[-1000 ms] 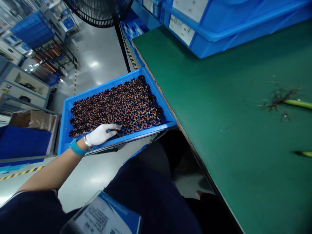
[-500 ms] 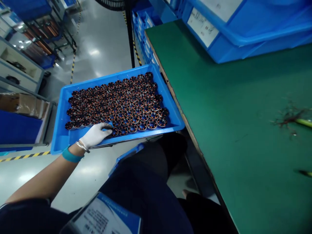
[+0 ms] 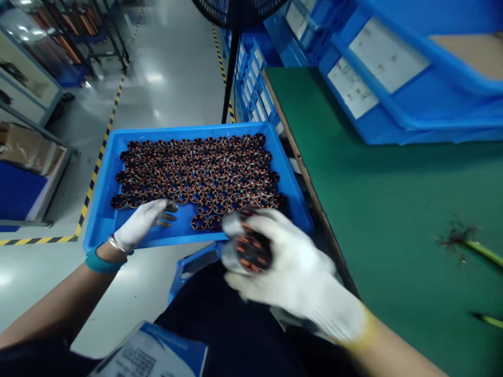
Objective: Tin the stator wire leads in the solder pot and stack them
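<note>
A blue plastic tray (image 3: pixel 100 193) holds rows of motor stators (image 3: pixel 196 173), silver rings with dark cores and orange copper windings. My left hand (image 3: pixel 145 222), in a white glove with greyed fingertips, hovers at the near rows. Its fingers are apart and nothing shows between them. Closer to the camera, my right hand (image 3: pixel 291 262), also gloved, grips two motor stators (image 3: pixel 251 251) on their sides. Motion blurs this hand and the pieces it holds, and it hides the tray's near right corner.
On the right stands a green-topped workbench (image 3: pixel 393 209), with labelled blue bins (image 3: pixel 393 99) at its back. A brush-like tool (image 3: pixel 471 243) with a green handle lies there. A black fan (image 3: pixel 236 15) stands beyond the tray, and a cart (image 3: pixel 35 167) is at left.
My right hand has come into view holding two motor stators. My left hand has moved off the near-row stator it was touching, and a gap shows in that row. The view has shifted.
</note>
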Demonstrator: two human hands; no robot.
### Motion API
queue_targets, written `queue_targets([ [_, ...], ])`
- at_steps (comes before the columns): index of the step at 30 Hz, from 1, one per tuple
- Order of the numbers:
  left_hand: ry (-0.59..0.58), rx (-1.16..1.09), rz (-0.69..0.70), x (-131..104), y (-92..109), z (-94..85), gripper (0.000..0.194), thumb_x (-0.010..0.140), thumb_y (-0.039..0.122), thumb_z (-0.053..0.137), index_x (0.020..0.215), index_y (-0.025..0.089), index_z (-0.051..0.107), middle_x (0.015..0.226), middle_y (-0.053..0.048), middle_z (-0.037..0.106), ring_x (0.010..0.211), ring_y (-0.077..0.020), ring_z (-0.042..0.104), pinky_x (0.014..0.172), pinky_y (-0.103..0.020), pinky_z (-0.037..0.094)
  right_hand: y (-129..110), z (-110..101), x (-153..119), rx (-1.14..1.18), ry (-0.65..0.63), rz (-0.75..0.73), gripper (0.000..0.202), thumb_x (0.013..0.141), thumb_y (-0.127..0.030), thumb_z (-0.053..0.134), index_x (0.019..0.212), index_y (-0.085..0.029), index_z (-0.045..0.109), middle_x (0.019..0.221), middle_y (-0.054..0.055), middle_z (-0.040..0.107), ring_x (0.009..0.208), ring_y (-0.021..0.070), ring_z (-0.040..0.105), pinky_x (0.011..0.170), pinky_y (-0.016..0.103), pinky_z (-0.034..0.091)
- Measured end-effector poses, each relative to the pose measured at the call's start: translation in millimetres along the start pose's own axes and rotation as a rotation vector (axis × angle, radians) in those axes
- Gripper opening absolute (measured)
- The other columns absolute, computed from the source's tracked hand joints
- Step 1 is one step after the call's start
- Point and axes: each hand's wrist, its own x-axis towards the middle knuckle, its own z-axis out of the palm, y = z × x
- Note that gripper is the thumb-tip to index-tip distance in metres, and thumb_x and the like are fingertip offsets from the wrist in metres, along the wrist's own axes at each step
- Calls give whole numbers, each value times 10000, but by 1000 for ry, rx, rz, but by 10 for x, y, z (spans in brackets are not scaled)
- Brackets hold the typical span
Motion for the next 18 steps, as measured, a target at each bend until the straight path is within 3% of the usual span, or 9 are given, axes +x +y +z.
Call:
queue_targets([
  [1,1,-62,19,-39,-35,-71,665,812,734,557,1065,134,693,1130,-177,728,959,-320,717,842,-466,585,-172,139,228,37,-53,-42,614,556,-596,849,1073,-313,679,1099,18,658,874,180,681,770,290,579],
  [4,51,-54,81,-139,-110,-255,674,857,723,489,1159,154,688,1179,-161,720,1015,-325,695,886,-470,568,-662,609,748,123,-377,-2,503,574,-597,783,992,-328,709,1031,15,627,743,175,674,684,313,564],
  [6,94,117,119,-175,-129,-330,650,842,686,531,1190,160,686,1167,-139,727,1061,-331,676,935,-470,548,-879,898,925,62,-483,18,526,571,-607,763,1010,-324,706,1028,37,610,777,211,684,697,348,562],
  [9,82,362,131,-166,-140,-375,606,739,591,698,1172,167,694,1135,-110,738,1056,-328,678,962,-452,539,-979,1189,1006,-33,-535,18,566,576,-620,746,1034,-291,693,1026,66,602,860,265,693,725,381,559],
  [14,-165,354,83,-47,-202,-411,467,807,555,672,1120,209,699,1078,-61,764,967,-283,718,839,-380,584,-842,1286,987,-131,-539,45,651,678,-709,668,1163,-275,649,1084,92,610,898,301,697,726,407,547],
  [16,-205,367,117,-1,-217,-422,437,815,545,672,1104,218,698,1098,-55,761,977,-272,716,841,-362,578,-779,1247,961,-128,-518,17,669,754,-700,631,1280,-288,594,1103,87,619,895,290,698,718,387,538],
  [18,-222,403,132,34,-210,-418,421,817,540,660,1089,220,692,1071,-57,762,947,-261,712,820,-355,573,-727,1194,918,-107,-511,-5,573,817,-644,620,1263,-284,604,1131,71,615,886,254,695,716,347,523],
])
